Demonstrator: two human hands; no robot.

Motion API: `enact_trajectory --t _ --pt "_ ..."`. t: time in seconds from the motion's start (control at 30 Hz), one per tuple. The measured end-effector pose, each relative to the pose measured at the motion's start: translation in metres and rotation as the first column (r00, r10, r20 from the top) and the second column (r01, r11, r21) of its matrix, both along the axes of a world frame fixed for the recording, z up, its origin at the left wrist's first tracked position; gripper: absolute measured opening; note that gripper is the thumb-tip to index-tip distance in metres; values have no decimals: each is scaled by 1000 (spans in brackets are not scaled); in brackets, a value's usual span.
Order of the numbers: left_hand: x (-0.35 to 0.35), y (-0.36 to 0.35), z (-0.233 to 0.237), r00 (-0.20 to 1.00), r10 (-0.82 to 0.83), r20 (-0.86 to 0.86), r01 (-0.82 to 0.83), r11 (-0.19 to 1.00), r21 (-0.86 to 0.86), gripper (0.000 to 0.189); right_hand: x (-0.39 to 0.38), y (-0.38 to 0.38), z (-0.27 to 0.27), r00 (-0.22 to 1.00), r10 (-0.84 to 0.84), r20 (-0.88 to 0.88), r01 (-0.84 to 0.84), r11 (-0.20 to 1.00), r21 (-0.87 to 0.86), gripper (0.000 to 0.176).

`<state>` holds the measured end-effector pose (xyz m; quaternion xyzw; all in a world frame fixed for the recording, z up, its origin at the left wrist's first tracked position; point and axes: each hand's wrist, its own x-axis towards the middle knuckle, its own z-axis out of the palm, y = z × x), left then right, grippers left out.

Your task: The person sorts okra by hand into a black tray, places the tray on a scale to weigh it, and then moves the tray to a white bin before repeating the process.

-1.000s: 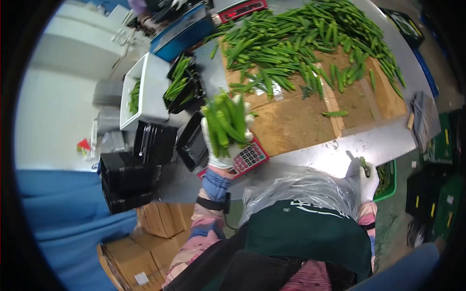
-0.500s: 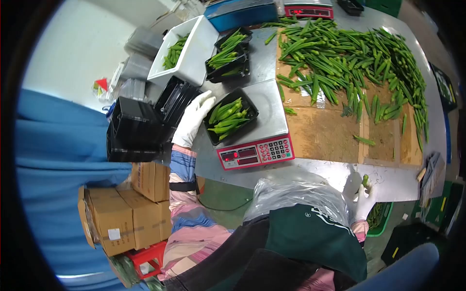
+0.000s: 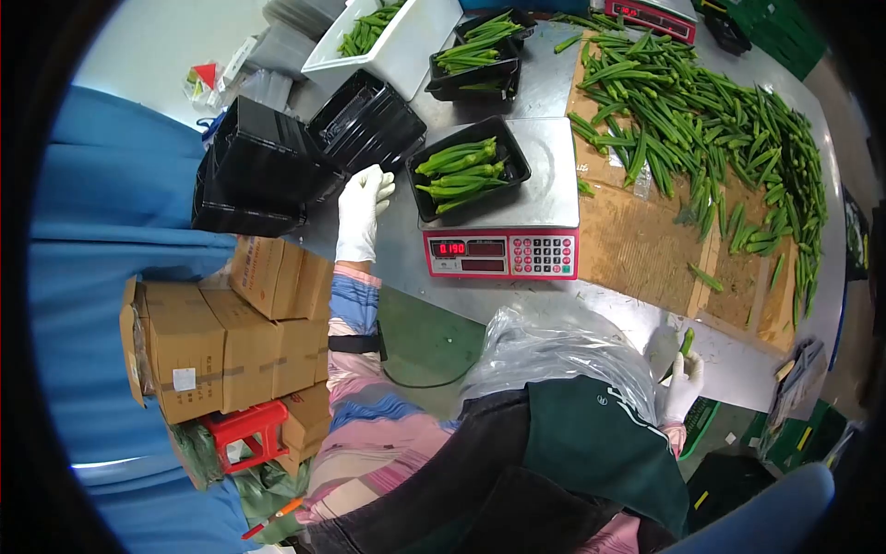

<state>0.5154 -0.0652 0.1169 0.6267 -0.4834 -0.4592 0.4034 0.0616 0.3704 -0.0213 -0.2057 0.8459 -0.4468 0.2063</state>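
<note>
My left hand, in a white glove, hovers left of the scale with its fingers curled together; nothing shows in them. Just beside it are stacked black trays. A black tray rests on the steel plate of a red-framed digital scale, whose display reads 0.190. Inside that tray lie several green okra pods. Low on the right, at the table's front edge, my gloved right hand grips a single okra pod, which sticks up from the fingers.
A large okra pile covers the cardboard at right. Behind the scale are filled black trays and a white bin with okra. Another scale stands at the back. Cardboard boxes and a red stool are at lower left.
My left hand has drawn away from the tray on the scale and its fingers have curled. My right hand still holds the okra pod. The camera view has shifted, and the display now reads clearly.
</note>
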Motion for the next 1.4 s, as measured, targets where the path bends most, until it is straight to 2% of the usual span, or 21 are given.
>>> enact_trajectory --t 0.07,0.13,0.27,0.33,0.43,0.53,0.57,0.67,0.7,0.73,0.8,0.93,1.03,1.07,1.13,1.17,1.2,1.27,1.37,1.4 --pt "0 5 -9 999 28 -18 -27 999 21 43 -1 0 -8 998 41 -41 -41 999 -3 14" --pt "-2 8 -16 998 59 -25 -58 998 37 39 0 -4 -4 998 69 -8 -69 997 -25 14" --pt "-4 10 -37 999 39 -32 -38 999 24 37 2 -6 -9 994 101 -49 -102 995 -12 13" --pt "-11 12 -40 999 48 -6 -47 998 27 36 5 -10 -4 986 132 -103 -130 991 30 13" --pt "-19 16 -39 998 43 36 -44 999 24 33 13 -14 7 988 132 -86 -130 991 32 12" --pt "-27 13 -54 960 119 253 0 904 -428 29 13 -16 5 983 150 -110 -146 988 44 13" --pt "-27 14 -57 909 176 378 30 876 -481 24 12 -15 2 980 157 -120 -152 987 48 13" --pt "-38 16 -42 787 146 600 284 778 -561 21 12 -15 -2 988 138 -63 -137 990 27 14" --pt "-44 19 -26 659 103 745 453 737 -503 20 13 -17 0 986 149 -68 -147 988 37 14" --pt "-45 17 -27 599 55 799 520 731 -441 25 14 -18 4 984 161 -73 -157 986 48 14" --pt "-52 20 -23 460 71 885 576 735 -358 27 14 -20 6 981 174 -86 -171 984 48 14" --pt "-50 14 -14 377 29 926 677 673 -297 28 15 -18 6 985 166 -50 -164 986 34 14" --pt "-42 12 5 467 -57 882 696 639 -327 30 17 -20 15 989 144 -12 -144 988 48 14" --pt "-39 14 16 530 -114 840 665 671 -328 28 18 -21 17 990 138 -4 -138 989 56 14" --pt "-40 18 29 805 -213 553 486 773 -409 22 12 -21 14 985 112 132 -108 993 -38 15" --pt "-44 24 35 905 -264 333 389 829 -401 17 11 -22 12 974 105 201 -89 993 -83 15" --pt "-53 31 42 918 -285 275 377 840 -389 18 13 -30 23 929 104 356 -51 987 -155 17" --pt "-79 48 55 936 -316 154 351 862 -366 19 15 -52 44 764 135 631 55 960 -273 21" --pt "-144 93 56 827 -498 261 560 774 -295 21 16 -81 56 664 310 681 -7 913 -408 30" --pt "-167 112 38 792 -593 150 608 738 -292 21 22 -94 68 637 356 684 -23 895 -445 32"
